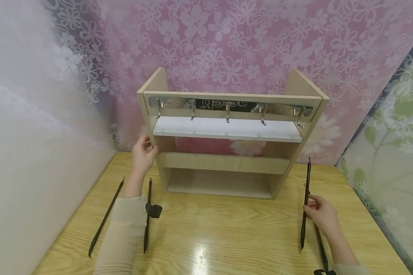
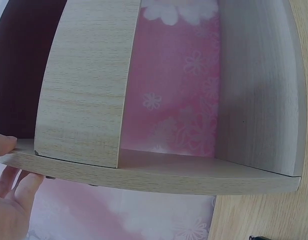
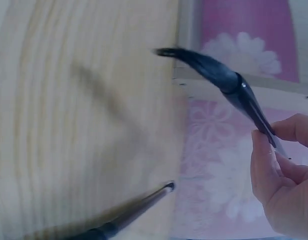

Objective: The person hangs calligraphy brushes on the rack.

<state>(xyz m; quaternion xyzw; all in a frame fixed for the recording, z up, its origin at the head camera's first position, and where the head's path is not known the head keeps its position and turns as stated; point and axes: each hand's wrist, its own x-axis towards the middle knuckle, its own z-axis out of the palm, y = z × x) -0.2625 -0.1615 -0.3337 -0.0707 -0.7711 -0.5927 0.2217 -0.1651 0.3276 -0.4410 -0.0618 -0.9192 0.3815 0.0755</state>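
Pale sleeves [image 1: 118, 240] reach over the worktop [image 1: 206, 225], where two brushes [image 1: 106, 216] lie left and another brush [image 1: 320, 241] right. The right hand [image 1: 323, 216] pinches a black brush [image 1: 308, 183] above the wood. Farther, the left hand [image 1: 143, 157] grips the left side of a shelf unit [image 1: 223, 163]; pink floral backdrop [image 1: 223, 46] shows through its middle compartment.

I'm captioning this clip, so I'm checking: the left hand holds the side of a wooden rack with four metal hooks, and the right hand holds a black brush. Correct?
One slip: the wooden rack has five metal hooks, not four, as the head view shows. The left hand does hold its side, and the right hand a black brush.
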